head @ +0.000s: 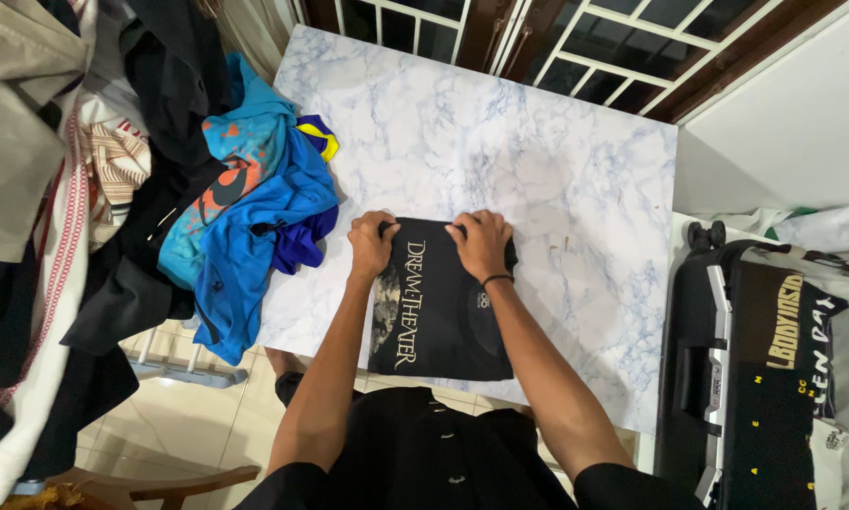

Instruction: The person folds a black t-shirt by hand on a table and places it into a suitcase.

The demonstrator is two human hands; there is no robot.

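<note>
A folded black T-shirt (pixel 438 316) with pale print lies on the white marbled table (pixel 500 142), its near part hanging over the front edge. My left hand (pixel 371 244) grips the shirt's far left corner, fingers curled over the fold. My right hand (pixel 482 243), with a black band on the wrist, grips the far right corner in the same way. Both hands sit side by side on the shirt's far edge.
A heap of blue clothes (pixel 249 203) lies on the table's left edge, beside a larger pile of dark and striped garments (pixel 56 189). A black suitcase (pixel 727 378) with folded clothes on it stands at the right. A barred window (pixel 557 47) runs behind the table.
</note>
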